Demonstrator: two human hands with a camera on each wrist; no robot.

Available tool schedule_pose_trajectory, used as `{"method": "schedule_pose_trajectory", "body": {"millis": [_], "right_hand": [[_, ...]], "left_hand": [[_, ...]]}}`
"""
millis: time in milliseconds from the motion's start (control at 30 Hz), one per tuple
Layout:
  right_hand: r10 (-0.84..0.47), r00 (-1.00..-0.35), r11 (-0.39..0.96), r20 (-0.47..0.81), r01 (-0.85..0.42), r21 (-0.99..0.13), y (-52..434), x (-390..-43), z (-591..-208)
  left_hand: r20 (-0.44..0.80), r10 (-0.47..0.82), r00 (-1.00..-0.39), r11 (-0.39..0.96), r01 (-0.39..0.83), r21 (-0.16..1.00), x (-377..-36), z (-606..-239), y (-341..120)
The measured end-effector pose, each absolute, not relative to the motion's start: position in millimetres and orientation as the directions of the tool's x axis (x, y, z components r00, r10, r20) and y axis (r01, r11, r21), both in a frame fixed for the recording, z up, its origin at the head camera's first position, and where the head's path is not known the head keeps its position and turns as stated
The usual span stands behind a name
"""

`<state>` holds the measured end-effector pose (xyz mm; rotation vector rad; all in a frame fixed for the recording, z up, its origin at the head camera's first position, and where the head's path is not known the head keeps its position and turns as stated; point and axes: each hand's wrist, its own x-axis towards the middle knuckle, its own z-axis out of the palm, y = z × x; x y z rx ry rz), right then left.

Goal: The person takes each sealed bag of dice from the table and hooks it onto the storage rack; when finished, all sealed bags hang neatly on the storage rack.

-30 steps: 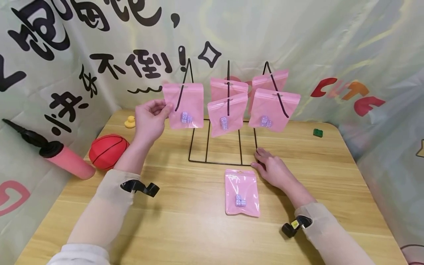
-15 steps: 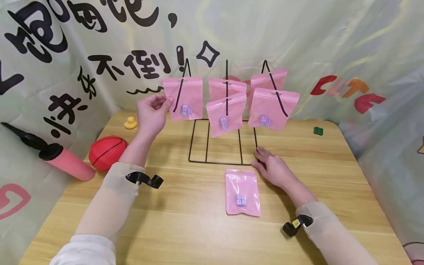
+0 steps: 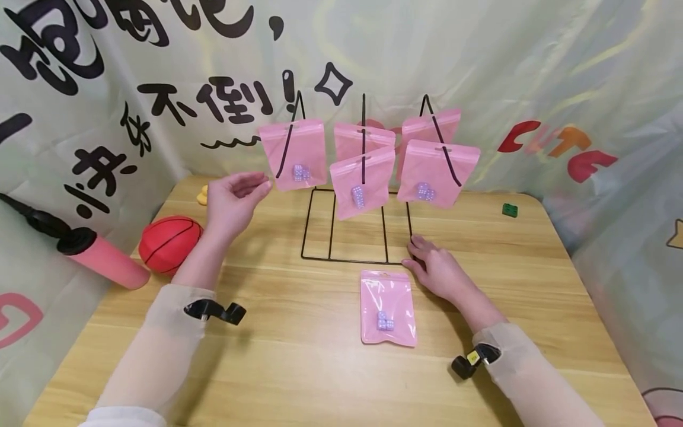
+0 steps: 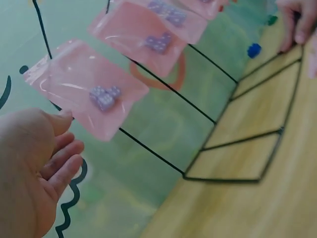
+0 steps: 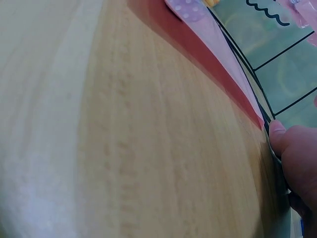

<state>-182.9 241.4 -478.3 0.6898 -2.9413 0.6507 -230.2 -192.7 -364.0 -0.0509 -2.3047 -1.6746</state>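
Note:
A black wire rack (image 3: 385, 228) stands on the table, its three hooks bearing pink zip bags with pale purple dotted dice inside. On the left hook hangs one pink bag (image 3: 293, 145); my left hand (image 3: 235, 201) is just beside its lower left edge, fingers loosely bent and holding nothing. In the left wrist view, the thumb (image 4: 60, 121) lies near that bag's corner. My right hand (image 3: 437, 267) grips the rack's front right base corner between thumb and fingers. Another pink bag with dice (image 3: 388, 308) lies flat on the table in front of the rack.
To the left are a red ball (image 3: 169, 244) with black lines and a pink pump (image 3: 109, 258). A yellow rubber duck (image 3: 202, 196) is partly hidden behind my left hand. A green toy brick (image 3: 509, 210) sits at the back right. Printed cloth hangs behind the table.
The left hand pushed the left bag's upper part up and back along its hook, then let go and drew left and slightly down. My right hand stays at the rack's corner.

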Motion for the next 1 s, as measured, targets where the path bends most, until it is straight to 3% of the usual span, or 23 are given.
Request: {"method": "schedule_pose_trajectory", "body": {"millis": [167,333,667,1000], "right_hand": [[-0.419,-0.896,0.809,0.146,-0.441,-0.389,241,-184,-479],[-0.415,-0.899,0.810,0.140,-0.435,-0.393,242,-185,-480],[-0.406,-0.904,0.811,0.136,-0.425,-0.403,242,-184,-480],[-0.405,-0.904,0.807,0.134,-0.422,-0.413,241,-184,-479]], "left_hand": [[0.164,0.030,-0.986,0.468,0.159,0.870,-203,-383,-195],[0.066,0.182,-0.981,0.492,0.149,0.858,-179,-403,-182],[-0.061,0.333,-0.941,0.393,0.080,0.916,-149,-430,-140],[-0.211,0.420,-0.883,0.252,-0.110,0.962,-136,-448,-94]]}}
